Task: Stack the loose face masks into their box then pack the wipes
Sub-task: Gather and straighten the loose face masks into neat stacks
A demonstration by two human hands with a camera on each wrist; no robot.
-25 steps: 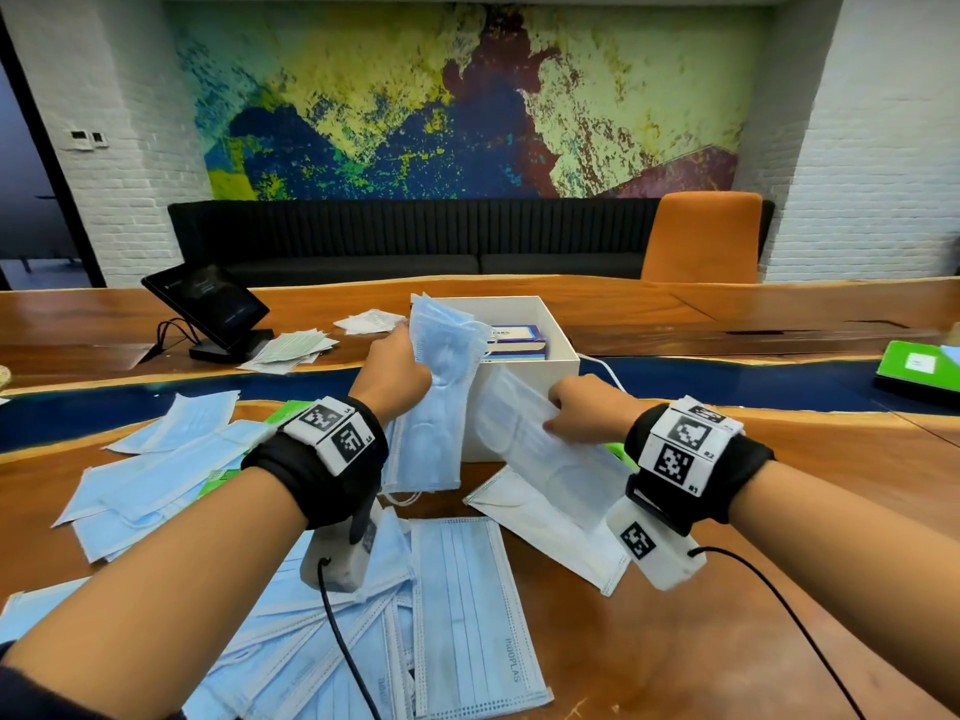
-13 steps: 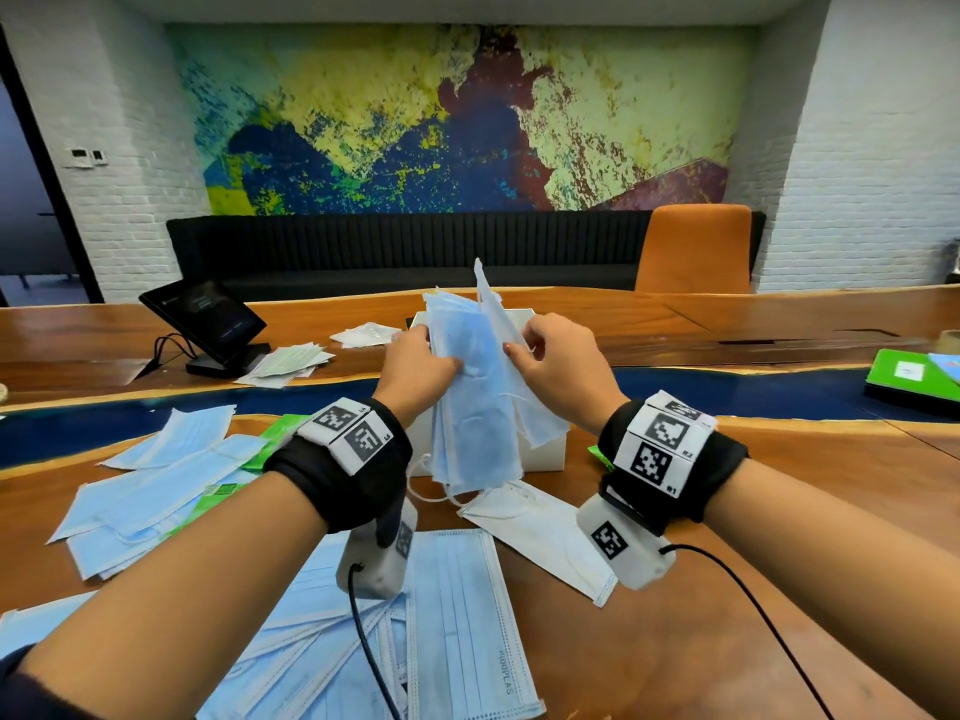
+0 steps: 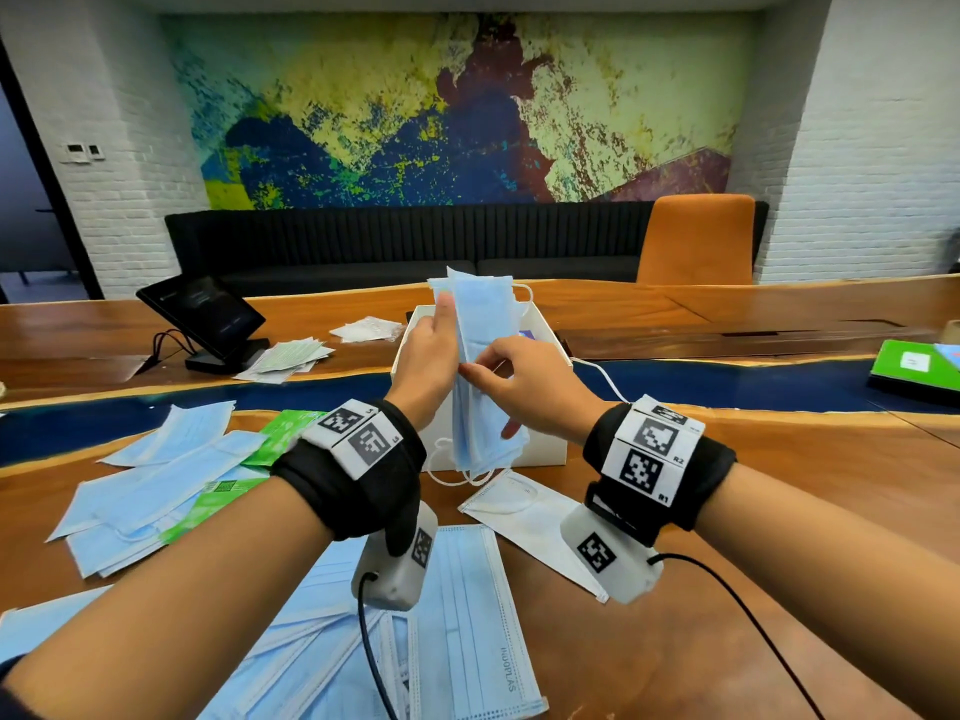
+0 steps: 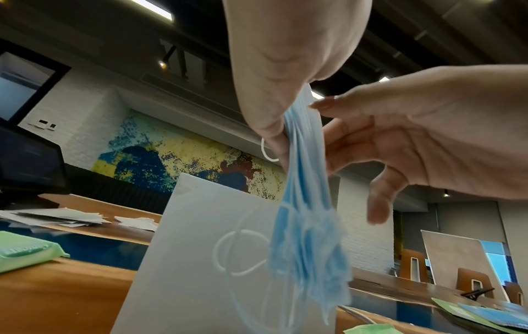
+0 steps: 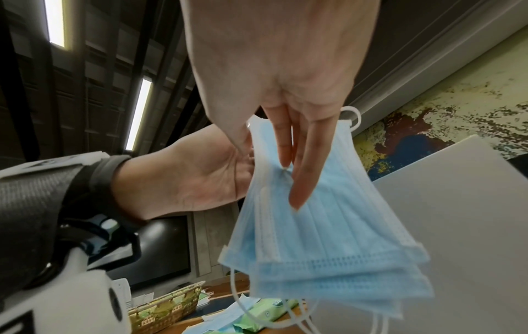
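Looking like an office meeting lounge: long wooden tabletop [image 3: 675,641] running under the fingers, black bench sofa [image 3: 363,246], mural [image 3: 457,111], tablet stand [image 3: 208,319] sitting beyond them.

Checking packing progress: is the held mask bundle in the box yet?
Out: both hands hold the mask bundle upright above the white box.

The polished brown wooden tabletop [image 3: 649,641] has a dark blue band [image 3: 727,379] running across it. An open white cardboard box [image 3: 545,444] stands near the middle. In front of it lie loose pale blue pleated face masks [image 3: 467,615] and one white mask [image 3: 535,527] — more blue ones spread to the left [image 3: 145,491], overlapping green wipe packets [image 3: 280,433]. Farther back sit a black tilted screen on a stand [image 3: 208,317], a heap of white-and-green sachets [image 3: 285,356] and crumpled white wipes [image 3: 366,330]. A green flat packet [image 3: 909,366] lies at the far right.
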